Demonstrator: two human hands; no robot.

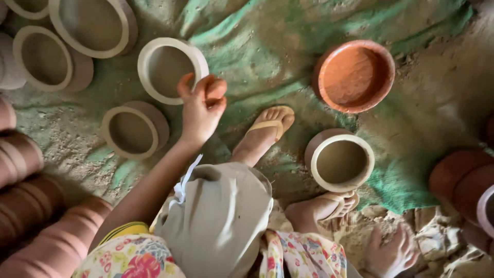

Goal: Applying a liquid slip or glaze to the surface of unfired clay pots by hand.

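Seen from above: a dusty green cloth (288,46) spread over the earthen floor, with clay pots standing on it. Left hand (201,105) raised over the near rim of a pale unfired pot (170,69), fingers curled loosely together, nothing visibly gripped; cannot tell whether fingertips touch the rim or hang just above it. Right hand (393,252) low at the near right, resting spread on crumpled sacking (442,242), holding nothing. Judging by the layout, well under way: several pale pots already set out at far left (43,59), another (131,131) just left of the raised hand, one more (339,162) between the sandalled feet (267,128), and a single red-brown pot (355,74) farther right. Stacks of reddish ribbed pots (31,206) at the near left and more at the right edge, seemingly waiting. Grey cloth bundle (221,216) on the lap, above a flowered garment (139,257).
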